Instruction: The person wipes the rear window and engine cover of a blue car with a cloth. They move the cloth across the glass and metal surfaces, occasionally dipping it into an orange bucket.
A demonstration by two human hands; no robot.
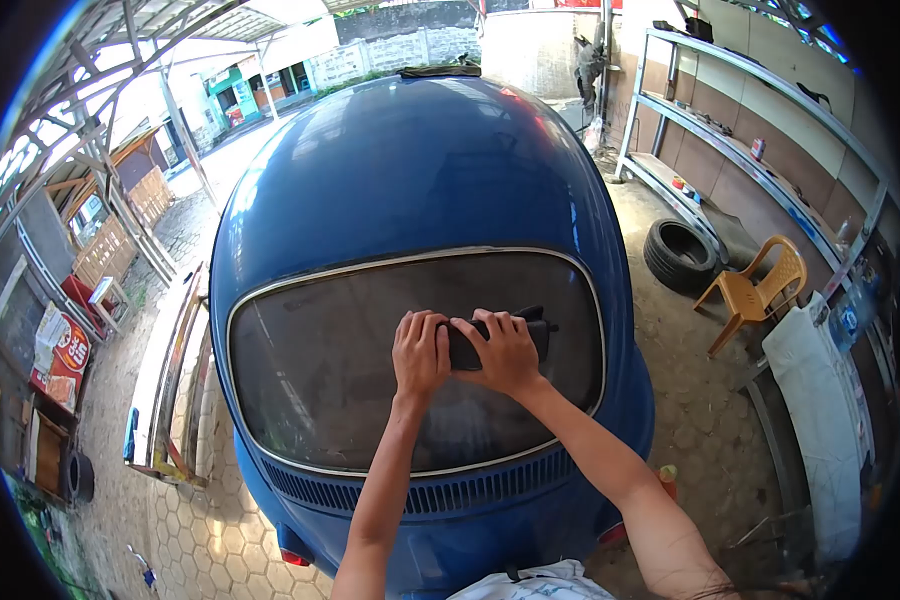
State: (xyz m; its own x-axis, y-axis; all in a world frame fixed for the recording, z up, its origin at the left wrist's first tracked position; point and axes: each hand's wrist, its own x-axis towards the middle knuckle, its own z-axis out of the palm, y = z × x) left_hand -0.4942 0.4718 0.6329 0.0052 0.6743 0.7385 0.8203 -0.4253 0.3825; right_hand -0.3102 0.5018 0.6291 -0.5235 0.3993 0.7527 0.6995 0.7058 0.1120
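Observation:
A blue rounded car [420, 170] stands with its rear towards me, its dark rear window [320, 370] framed by a bright trim. Over the upper right part of that glass, both my hands grip a black pouch-like object [541, 340], with a small piece sticking out at its right end. My left hand [420, 355] is closed at its left end, fingers curled. My right hand [500, 352] wraps over its middle, thumb pointing towards the left hand. Much of the object is hidden by my fingers, so I cannot tell its exact kind.
Right of the car are stacked tires [680, 252], an orange plastic chair [760, 290] and a metal shelf [740, 150] along the wall. A pale sheet [820, 420] hangs nearer me. On the left, a long frame [170, 380] lies beside the car on hexagonal paving [205, 530].

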